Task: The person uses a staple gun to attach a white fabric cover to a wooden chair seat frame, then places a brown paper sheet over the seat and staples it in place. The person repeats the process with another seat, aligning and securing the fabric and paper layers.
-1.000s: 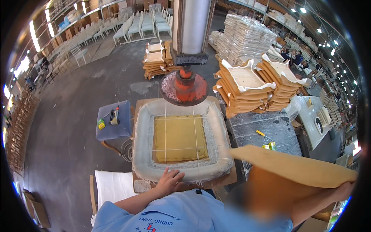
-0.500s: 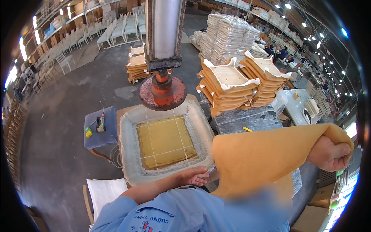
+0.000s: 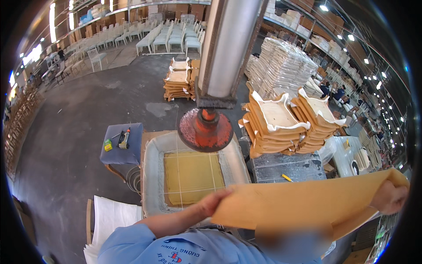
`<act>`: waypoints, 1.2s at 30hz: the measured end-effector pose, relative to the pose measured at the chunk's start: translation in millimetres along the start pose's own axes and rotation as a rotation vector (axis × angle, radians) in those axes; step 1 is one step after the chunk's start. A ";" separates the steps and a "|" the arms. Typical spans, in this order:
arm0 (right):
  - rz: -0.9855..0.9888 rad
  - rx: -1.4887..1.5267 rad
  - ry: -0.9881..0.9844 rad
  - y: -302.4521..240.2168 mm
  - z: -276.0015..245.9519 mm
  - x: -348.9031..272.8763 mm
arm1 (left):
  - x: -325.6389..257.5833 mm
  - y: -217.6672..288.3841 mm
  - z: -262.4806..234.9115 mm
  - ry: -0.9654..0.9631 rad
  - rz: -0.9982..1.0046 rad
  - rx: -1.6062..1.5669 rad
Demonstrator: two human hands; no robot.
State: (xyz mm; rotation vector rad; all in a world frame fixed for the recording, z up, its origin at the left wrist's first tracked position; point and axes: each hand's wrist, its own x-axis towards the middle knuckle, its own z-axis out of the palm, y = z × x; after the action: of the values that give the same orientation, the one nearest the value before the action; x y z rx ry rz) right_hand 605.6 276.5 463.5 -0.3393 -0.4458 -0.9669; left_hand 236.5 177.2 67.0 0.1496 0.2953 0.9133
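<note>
White padded frame (image 3: pixel 154 178) ahead, leftward. Tan fabric sheet (image 3: pixel 294 200) at its near right, long axis left-right, strung between right hand (image 3: pixel 389 198), fingers clamped on outer end, and left hand (image 3: pixel 215 202), nearer frame, fingers pinching left edge.

White chairs (image 3: pixel 161 41) in rows, plastic-wrapped stack (image 3: pixel 282 66), brown cartons (image 3: pixel 176 9) behind
</note>
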 end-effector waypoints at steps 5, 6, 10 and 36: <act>0.530 -0.497 -0.574 57.5 -38.9 -172.0 | 2.0 126.2 0.9 0.401 0.534 0.152; 0.460 -0.476 -0.616 81.6 -39.5 -193.4 | 26.5 142.2 21.1 0.359 0.614 0.203; 1.034 -0.024 -0.660 23.7 17.7 -346.0 | -42.6 301.2 12.0 0.528 0.918 0.460; 2.044 -0.204 -1.613 -14.8 -287.7 -417.2 | -201.6 217.8 -111.5 1.348 0.665 1.026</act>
State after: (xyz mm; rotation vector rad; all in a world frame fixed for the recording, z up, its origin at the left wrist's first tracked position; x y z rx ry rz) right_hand 449.5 430.5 6.4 -1.3453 -1.0091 1.4980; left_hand -78.9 148.5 53.8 0.5890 2.0668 1.3356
